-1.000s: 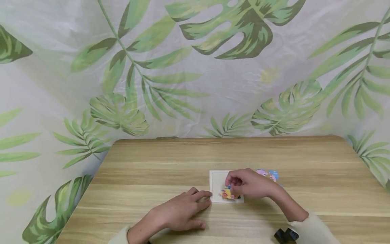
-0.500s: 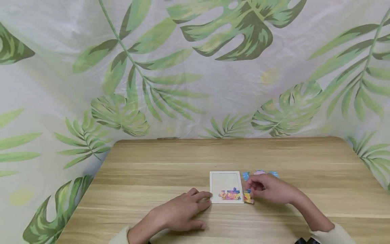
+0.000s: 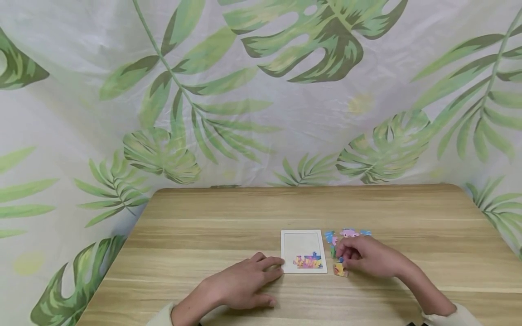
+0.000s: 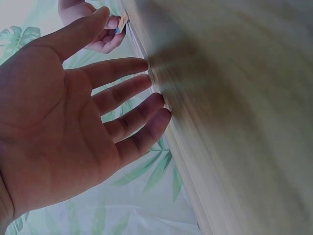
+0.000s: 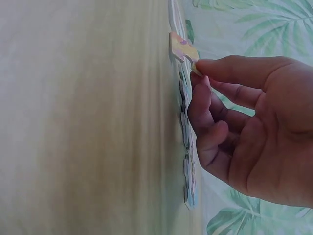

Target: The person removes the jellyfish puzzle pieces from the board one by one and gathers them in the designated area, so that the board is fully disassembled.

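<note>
A white puzzle tray point(image 3: 302, 244) lies on the table, a few joined jigsaw pieces point(image 3: 308, 261) filling its lower right part. My left hand point(image 3: 244, 280) rests on the wood with straight fingers, their tips at the tray's left edge; the left wrist view shows its palm point(image 4: 58, 122) facing the camera. Just right of the tray, my right hand point(image 3: 373, 257) pinches a yellow and blue jigsaw piece point(image 3: 340, 269) between thumb and forefinger. In the right wrist view that piece point(image 5: 183, 47) is tilted, held by one edge, its other fingers curled beneath.
Several loose jigsaw pieces lie right of the tray, among them a pink one point(image 3: 349, 233) and a blue one point(image 3: 329, 237); some are partly behind the right hand. The wooden table point(image 3: 204, 226) meets a leaf-patterned cloth point(image 3: 244, 113) at its back edge.
My right hand has moved from over the tray to its right side and now holds a yellow and blue jigsaw piece there. The left hand has stayed at the tray's left edge.
</note>
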The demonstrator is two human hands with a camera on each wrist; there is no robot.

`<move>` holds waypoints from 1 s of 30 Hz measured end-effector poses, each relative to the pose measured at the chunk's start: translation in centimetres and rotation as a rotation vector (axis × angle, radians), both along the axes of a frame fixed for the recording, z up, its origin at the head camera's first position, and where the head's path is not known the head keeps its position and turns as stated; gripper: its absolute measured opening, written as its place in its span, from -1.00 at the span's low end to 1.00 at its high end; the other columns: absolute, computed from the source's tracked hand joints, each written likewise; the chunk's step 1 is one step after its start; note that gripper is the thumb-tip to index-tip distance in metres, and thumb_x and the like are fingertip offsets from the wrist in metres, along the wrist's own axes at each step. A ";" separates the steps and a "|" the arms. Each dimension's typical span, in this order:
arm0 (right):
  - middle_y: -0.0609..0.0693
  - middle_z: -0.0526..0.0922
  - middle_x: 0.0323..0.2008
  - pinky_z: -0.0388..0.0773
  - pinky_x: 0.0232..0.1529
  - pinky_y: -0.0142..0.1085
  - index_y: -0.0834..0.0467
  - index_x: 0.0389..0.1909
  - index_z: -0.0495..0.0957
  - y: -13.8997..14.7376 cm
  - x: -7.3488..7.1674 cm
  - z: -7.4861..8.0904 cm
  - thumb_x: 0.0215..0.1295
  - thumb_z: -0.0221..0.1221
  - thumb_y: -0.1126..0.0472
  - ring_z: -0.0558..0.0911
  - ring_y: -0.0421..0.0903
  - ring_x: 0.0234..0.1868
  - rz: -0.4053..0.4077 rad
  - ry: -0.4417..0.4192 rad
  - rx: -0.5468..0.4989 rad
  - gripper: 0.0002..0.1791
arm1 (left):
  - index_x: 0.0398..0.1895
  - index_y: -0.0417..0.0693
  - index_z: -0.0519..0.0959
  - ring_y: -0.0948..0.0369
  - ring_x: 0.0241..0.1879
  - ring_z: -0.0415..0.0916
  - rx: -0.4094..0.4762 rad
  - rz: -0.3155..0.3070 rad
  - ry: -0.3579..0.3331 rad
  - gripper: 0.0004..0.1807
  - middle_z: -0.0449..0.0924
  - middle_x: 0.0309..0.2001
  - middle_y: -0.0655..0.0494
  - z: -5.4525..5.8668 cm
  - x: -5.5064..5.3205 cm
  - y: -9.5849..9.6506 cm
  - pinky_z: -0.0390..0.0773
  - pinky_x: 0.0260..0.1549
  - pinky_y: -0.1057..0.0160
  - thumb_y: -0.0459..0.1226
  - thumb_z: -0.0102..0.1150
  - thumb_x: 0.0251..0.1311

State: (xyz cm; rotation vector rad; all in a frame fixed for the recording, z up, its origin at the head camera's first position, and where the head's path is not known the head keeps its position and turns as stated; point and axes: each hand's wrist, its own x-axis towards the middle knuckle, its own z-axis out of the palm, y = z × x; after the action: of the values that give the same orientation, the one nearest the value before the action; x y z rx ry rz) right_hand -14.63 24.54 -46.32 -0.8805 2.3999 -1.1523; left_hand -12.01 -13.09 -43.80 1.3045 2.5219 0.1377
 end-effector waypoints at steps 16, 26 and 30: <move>-0.25 0.69 -0.34 0.58 -0.30 -0.45 0.01 -0.24 0.67 -1.1 0.3 -0.3 0.37 0.26 0.45 0.53 -0.43 -0.33 -0.050 0.173 0.107 -0.76 | 0.56 0.13 0.47 0.12 0.56 0.31 -0.001 0.008 -0.007 -0.33 0.34 0.60 0.17 0.0 -0.4 -0.3 0.49 0.48 0.02 0.15 0.21 0.50; -0.30 0.61 -0.39 0.56 -0.28 -0.45 0.00 -0.27 0.67 -1.3 0.4 -0.1 0.29 0.29 0.47 0.50 -0.43 -0.34 -0.082 0.185 0.145 -0.74 | 0.60 0.19 0.43 0.08 0.64 0.22 0.001 0.018 -0.066 -0.32 0.24 0.65 0.17 -0.1 -0.5 -0.2 0.45 0.51 0.01 0.19 0.15 0.52; -0.30 0.59 -0.40 0.53 -0.29 -0.44 0.02 -0.27 0.67 -1.3 0.5 0.0 0.24 0.34 0.46 0.50 -0.40 -0.36 -0.075 0.197 0.147 -0.76 | 0.58 0.23 0.44 0.10 0.63 0.23 -0.007 0.031 -0.076 -0.33 0.22 0.66 0.19 -0.2 -0.3 -0.2 0.48 0.48 0.01 0.20 0.15 0.52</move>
State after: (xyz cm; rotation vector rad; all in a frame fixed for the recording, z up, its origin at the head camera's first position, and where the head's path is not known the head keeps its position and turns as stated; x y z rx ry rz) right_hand -14.11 23.21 -46.36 -0.8997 2.6585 -0.9382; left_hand -12.33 -13.27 -43.99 1.2348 2.4776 0.1813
